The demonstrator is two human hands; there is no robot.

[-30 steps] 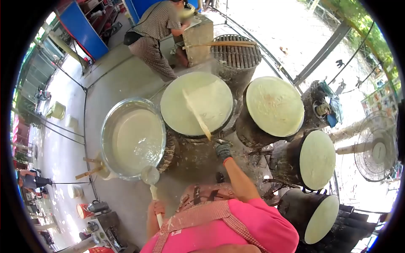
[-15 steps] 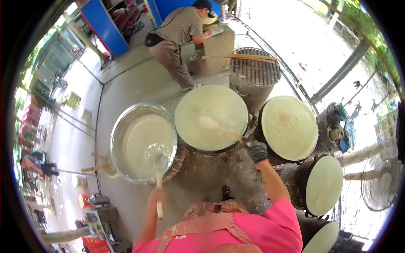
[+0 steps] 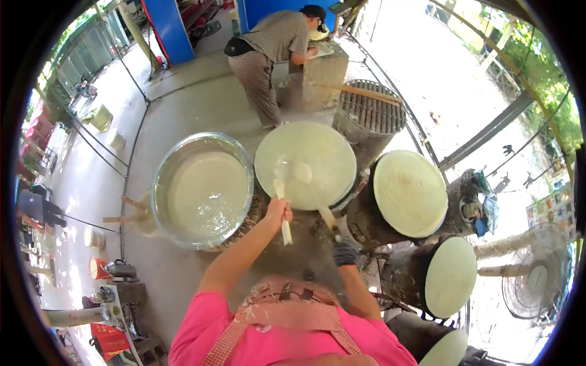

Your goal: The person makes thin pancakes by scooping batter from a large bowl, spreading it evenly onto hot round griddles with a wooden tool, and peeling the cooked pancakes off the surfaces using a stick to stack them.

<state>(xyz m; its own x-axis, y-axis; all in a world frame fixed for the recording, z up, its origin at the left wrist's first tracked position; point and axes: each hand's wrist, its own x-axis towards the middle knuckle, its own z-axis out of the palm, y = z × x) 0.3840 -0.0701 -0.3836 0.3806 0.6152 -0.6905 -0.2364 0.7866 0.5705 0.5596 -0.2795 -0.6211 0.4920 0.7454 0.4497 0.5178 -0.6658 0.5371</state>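
Note:
My bare left hand (image 3: 279, 210) is closed around the pale wooden handle of a ladle (image 3: 279, 188), whose blurred bowl is over the round griddle (image 3: 268, 160). Pale batter (image 3: 303, 173) lies on that griddle, with a lighter round patch near the middle. In a dark striped glove, my right hand (image 3: 347, 251) grips a wooden spreader (image 3: 328, 219) by its dark end, and the spreader's pale part reaches the griddle's near edge. To the left stands a wide metal basin (image 3: 157, 201) of creamy batter (image 3: 210, 188).
More griddles covered with pale sheets curve down the right side: one (image 3: 410, 194), a second (image 3: 452, 277) and a third (image 3: 447, 352). Behind, a slatted drum top (image 3: 369, 104) carries wooden sticks. A co-worker (image 3: 268, 49) bends over a block (image 3: 326, 73). A fan (image 3: 537, 277) stands far right.
My left hand has carried the ladle from the basin to above the middle griddle. My right hand has come back toward my body, drawing the spreader off the griddle's centre to its near edge.

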